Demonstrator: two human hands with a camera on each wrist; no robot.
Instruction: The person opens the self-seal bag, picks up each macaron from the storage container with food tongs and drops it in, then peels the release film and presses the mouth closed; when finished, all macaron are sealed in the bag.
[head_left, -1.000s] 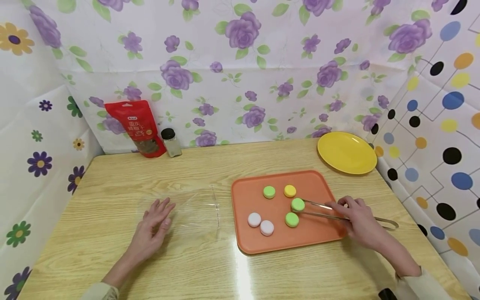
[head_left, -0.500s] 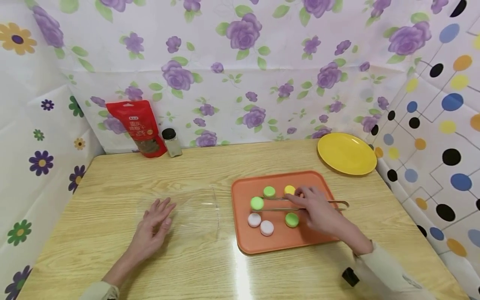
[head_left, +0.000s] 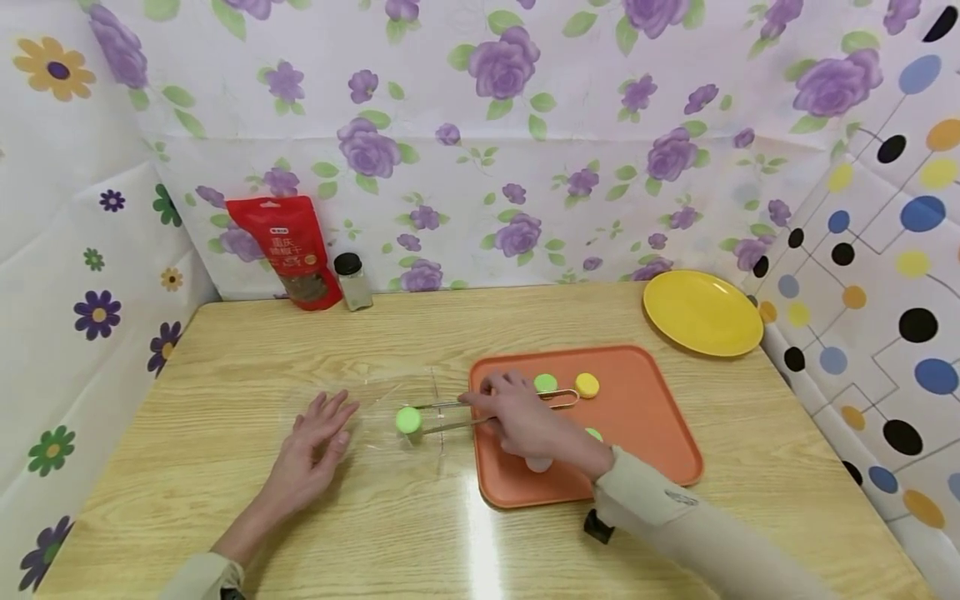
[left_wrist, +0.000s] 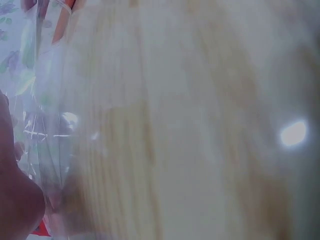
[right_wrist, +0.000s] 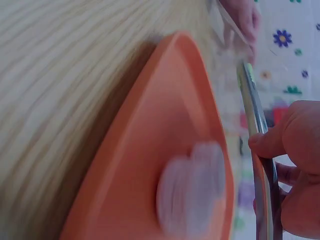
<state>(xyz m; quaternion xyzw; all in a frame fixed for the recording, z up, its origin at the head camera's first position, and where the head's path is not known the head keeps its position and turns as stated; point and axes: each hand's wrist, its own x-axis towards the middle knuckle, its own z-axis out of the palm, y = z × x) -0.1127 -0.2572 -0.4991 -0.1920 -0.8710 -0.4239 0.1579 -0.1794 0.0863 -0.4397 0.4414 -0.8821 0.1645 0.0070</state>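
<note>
Green macaron (head_left: 408,420) moved left from over tray (head_left: 645,417), past right edge of clear plastic (head_left: 386,387), in/above unclear | right hand (head_left: 521,417) pinches tongs (head_left: 450,426), tips on macaron | left hand (head_left: 311,450) relaxed, by plastic | narrow table (head_left: 457,471) gap, plastic–tray

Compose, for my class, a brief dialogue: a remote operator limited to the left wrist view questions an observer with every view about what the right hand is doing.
Operator: My picture is mostly wood-grain table, with clear plastic and part of the left hand at its left side. What does the right hand hold?
Observer: Metal tongs; the right wrist view shows its fingers gripping them.
Operator: Do the tongs carry anything?
Observer: Yes. The head view shows a green macaron at their tips, past the left rim of the orange tray.
</note>
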